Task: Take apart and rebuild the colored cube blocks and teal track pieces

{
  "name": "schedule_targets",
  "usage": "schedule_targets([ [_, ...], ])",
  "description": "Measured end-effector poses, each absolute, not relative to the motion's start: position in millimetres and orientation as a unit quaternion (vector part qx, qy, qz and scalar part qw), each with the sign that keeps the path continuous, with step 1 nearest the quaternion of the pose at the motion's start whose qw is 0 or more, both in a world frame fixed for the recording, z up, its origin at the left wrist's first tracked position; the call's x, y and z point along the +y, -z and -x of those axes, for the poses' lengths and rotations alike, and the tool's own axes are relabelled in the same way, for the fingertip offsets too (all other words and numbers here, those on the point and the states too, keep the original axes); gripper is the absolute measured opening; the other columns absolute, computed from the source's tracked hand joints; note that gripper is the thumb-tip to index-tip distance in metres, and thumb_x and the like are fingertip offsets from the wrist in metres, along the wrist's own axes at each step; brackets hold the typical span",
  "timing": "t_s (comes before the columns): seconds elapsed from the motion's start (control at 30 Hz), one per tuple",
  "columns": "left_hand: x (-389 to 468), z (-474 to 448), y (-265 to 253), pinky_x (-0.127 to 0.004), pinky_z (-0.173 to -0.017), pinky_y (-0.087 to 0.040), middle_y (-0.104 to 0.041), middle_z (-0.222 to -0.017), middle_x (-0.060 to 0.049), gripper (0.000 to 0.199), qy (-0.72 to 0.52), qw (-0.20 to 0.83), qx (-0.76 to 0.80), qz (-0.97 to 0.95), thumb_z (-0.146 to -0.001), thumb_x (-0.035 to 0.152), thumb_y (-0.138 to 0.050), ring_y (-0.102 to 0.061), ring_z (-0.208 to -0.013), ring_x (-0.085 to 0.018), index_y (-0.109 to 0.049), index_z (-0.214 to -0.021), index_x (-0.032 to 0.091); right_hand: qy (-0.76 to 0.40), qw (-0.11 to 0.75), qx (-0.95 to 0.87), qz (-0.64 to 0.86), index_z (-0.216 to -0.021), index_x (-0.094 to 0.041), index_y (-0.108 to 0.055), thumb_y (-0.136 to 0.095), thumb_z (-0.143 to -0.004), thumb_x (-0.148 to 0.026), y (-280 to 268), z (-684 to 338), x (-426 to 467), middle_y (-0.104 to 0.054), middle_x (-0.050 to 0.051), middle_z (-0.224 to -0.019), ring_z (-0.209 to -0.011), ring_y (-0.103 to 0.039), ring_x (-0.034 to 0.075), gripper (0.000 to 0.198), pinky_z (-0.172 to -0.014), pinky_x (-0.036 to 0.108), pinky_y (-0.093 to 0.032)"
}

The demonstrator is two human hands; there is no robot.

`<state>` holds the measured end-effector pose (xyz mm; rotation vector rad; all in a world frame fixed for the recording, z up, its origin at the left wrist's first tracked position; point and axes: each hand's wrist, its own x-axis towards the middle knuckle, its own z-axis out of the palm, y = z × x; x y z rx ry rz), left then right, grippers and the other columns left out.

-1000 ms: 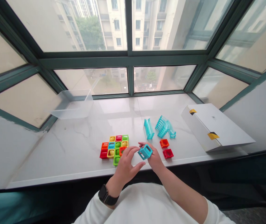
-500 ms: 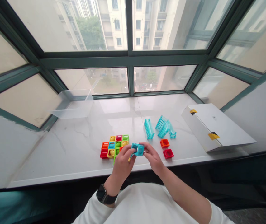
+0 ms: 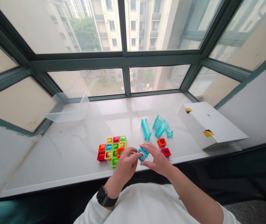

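Note:
A blue toy block (image 3: 143,154) with a round hollow is held between my two hands above the sill's front edge. My right hand (image 3: 157,159) grips it from the right, thumb below and fingers on top. On the other side, my left hand (image 3: 127,163) is closed, with its fingertips on the block's hollow face. Just left of that hand lies a cluster of joined blocks (image 3: 108,154) in red, yellow, green, orange and blue. An orange block (image 3: 161,142) and a red block (image 3: 165,152) rest beyond my right hand.
Clear turquoise track pieces (image 3: 146,129) lie behind the hands, the curved ones (image 3: 159,126) to the right. A clear plastic bin (image 3: 67,116) stands at the back left. At the right is a white box (image 3: 214,124) with yellow-black tabs. Windows frame the marble sill (image 3: 77,168).
The blue block has been turned in my hands, and my right hand now wraps it from above and below. The whole view has shifted slightly, moving the scene a little left.

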<state>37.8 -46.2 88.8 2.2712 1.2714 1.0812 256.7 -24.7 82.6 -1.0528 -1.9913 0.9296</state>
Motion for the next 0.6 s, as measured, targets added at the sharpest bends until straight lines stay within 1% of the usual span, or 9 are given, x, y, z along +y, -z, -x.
schedule_targets([
  [0.13,-40,-50,-91,-0.026,-0.08,-0.06,-0.067,-0.11,-0.007,0.04,-0.375,0.215,0.421,-0.798,-0.091,0.002,-0.051,-0.071,-0.09,-0.015,-0.076,-0.111,0.026,-0.354,0.327,-0.764,0.428,-0.145,-0.032,-0.06,-0.09,-0.08,-0.033,-87,-273,-27,-0.063,0.008,-0.142,-0.134,-0.061,0.03,0.072,-0.114,0.046,-0.053],
  [0.23,-34,-61,-90,-0.026,-0.081,-0.059,-0.069,-0.108,-0.006,0.039,-0.37,0.231,0.406,-0.803,-0.091,0.002,-0.053,-0.072,-0.091,-0.015,-0.077,-0.109,0.027,-0.343,0.32,-0.76,0.451,-0.144,-0.032,-0.06,-0.091,-0.078,-0.029,-87,-284,-29,-0.064,0.008,-0.142,-0.133,-0.062,0.03,0.073,-0.115,0.049,-0.052],
  [0.4,-26,-78,-88,-0.027,-0.083,-0.06,-0.07,-0.108,-0.005,0.039,-0.355,0.247,0.386,-0.815,-0.093,0.003,-0.052,-0.072,-0.095,-0.016,-0.077,-0.11,0.029,-0.33,0.32,-0.755,0.467,-0.146,-0.03,-0.059,-0.09,-0.077,-0.025,-87,-298,-34,-0.062,0.008,-0.148,-0.138,-0.059,0.03,0.075,-0.116,0.047,-0.051],
  [0.47,-26,-84,-90,-0.027,-0.086,-0.061,-0.069,-0.113,-0.006,0.038,-0.357,0.252,0.377,-0.816,-0.096,0.006,-0.052,-0.073,-0.1,-0.017,-0.075,-0.116,0.03,-0.323,0.33,-0.754,0.468,-0.145,-0.03,-0.059,-0.089,-0.077,-0.026,-87,-305,-34,-0.064,0.008,-0.146,-0.137,-0.06,0.03,0.074,-0.116,0.047,-0.051],
  [0.6,-25,-84,-96,-0.031,-0.095,-0.061,-0.066,-0.129,-0.009,0.037,-0.349,0.249,0.388,-0.816,-0.102,0.018,-0.056,-0.071,-0.114,-0.019,-0.067,-0.134,0.032,-0.313,0.363,-0.716,0.508,-0.141,-0.03,-0.059,-0.087,-0.079,-0.032,-87,-325,-32,-0.068,0.008,-0.138,-0.124,-0.067,0.029,0.069,-0.109,0.045,-0.055],
])
